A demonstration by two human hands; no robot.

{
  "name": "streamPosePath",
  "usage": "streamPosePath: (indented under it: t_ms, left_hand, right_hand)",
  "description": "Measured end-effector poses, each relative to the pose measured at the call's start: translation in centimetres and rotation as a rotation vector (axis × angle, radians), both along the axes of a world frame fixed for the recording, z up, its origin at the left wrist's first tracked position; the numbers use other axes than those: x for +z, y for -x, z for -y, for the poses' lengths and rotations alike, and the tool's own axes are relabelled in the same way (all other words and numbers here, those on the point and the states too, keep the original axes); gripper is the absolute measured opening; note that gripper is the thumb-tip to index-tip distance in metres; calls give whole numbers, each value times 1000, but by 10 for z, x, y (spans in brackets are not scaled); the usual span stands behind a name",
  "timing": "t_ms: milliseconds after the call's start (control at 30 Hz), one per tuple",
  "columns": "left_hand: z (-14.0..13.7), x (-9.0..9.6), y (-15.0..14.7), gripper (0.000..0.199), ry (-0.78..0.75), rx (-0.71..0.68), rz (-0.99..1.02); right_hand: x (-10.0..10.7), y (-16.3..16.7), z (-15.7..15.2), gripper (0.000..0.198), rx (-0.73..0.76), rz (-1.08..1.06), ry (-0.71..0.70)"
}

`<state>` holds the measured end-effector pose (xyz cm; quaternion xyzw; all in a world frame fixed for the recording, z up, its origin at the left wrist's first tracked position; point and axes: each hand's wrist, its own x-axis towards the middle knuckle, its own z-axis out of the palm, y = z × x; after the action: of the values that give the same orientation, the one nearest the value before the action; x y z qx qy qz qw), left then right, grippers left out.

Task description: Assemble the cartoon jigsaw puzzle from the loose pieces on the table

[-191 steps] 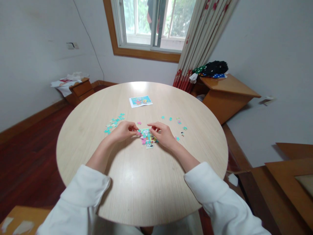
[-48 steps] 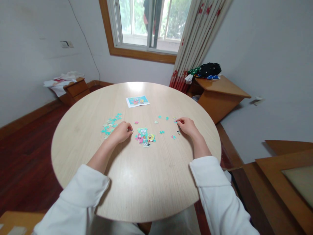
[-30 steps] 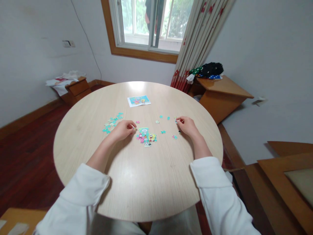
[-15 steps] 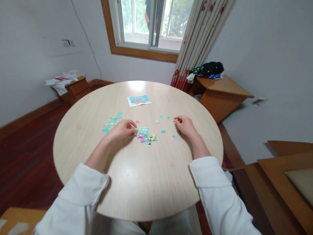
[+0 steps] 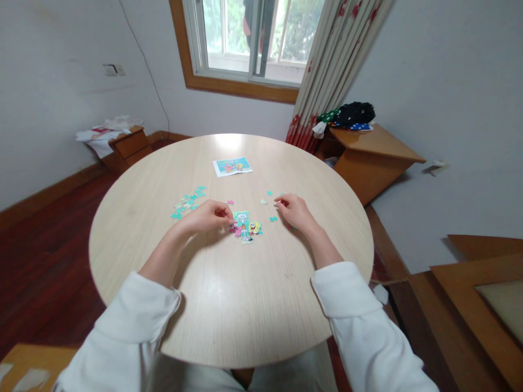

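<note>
A partly joined jigsaw puzzle (image 5: 245,231) with cartoon figures lies at the middle of the round table (image 5: 245,305). My left hand (image 5: 213,215) is at its left edge, thumb and forefinger pinched together over a puzzle piece that the fingers mostly hide. Just right of the puzzle, my right hand (image 5: 296,211) hovers above loose pieces, fingers loosely bent and a little apart; no piece shows in them. Near its fingertips lie a pale piece (image 5: 263,202) and a teal piece (image 5: 273,219). Other pieces are partly covered by this hand.
Several loose teal and pale pieces (image 5: 188,202) are spread left of my left hand. A pink piece (image 5: 231,202) lies beyond the puzzle. Farther back is a printed reference picture (image 5: 232,167). Beyond the table stands a wooden cabinet (image 5: 376,147) with clothes on top.
My right hand has moved left, from beyond the right-hand pieces to above them. My left hand has shifted slightly right, its fingertips now against the puzzle's left edge.
</note>
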<state>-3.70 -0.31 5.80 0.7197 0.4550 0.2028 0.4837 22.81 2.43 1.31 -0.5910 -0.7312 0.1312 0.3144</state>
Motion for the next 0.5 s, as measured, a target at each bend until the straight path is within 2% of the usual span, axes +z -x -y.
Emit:
streamPosePath:
  t_ms: [200, 500]
  left_hand:
    - [1, -2, -3, 8, 79, 14, -71]
    - [0, -9, -5, 10, 64, -36, -67]
  right_hand:
    - [2, 20, 7, 18, 150, -23, -26]
    - [9, 42, 22, 17, 230, -64, -26]
